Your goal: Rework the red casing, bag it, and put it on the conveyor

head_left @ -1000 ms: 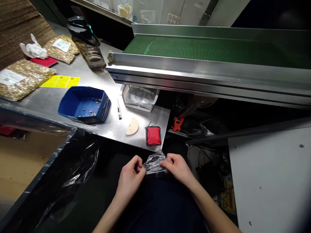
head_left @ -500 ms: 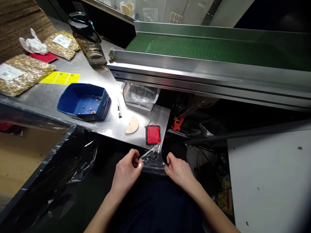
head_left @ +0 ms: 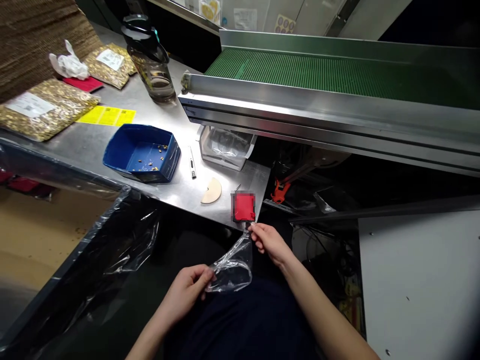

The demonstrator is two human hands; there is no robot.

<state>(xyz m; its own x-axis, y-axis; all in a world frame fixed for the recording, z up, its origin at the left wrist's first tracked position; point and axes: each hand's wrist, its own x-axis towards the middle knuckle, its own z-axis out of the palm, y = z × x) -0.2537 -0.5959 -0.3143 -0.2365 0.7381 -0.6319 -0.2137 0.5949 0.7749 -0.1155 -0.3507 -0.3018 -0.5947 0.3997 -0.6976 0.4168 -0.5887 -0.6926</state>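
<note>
A clear plastic bag (head_left: 233, 267) hangs stretched between my hands, in front of the metal table's edge. My left hand (head_left: 190, 286) pinches its lower left side between thumb and fingers. At the bag's narrow upper end, my right hand (head_left: 268, 241) is closed in a pinch, its fingertips close to the red and black square case (head_left: 244, 206). Part of that case is blurred into blocks. A thin metal pin (head_left: 237, 187) lies just behind it. Left of the case are a beige half-ring piece (head_left: 212, 191) and a slim white cutter (head_left: 192, 162).
On the metal table (head_left: 183, 200) stand a blue bin (head_left: 140, 152) with small golden pieces, a white tray (head_left: 227, 147) of clear bags and a water bottle (head_left: 152, 65). A green conveyor (head_left: 300, 72) overhangs it. A black-lined bin (head_left: 123, 240) is at lower left.
My left hand has moved down, pulling the bag longer. My right hand has risen toward the case, from the bag's right side to its upper end. The view has shifted slightly.
</note>
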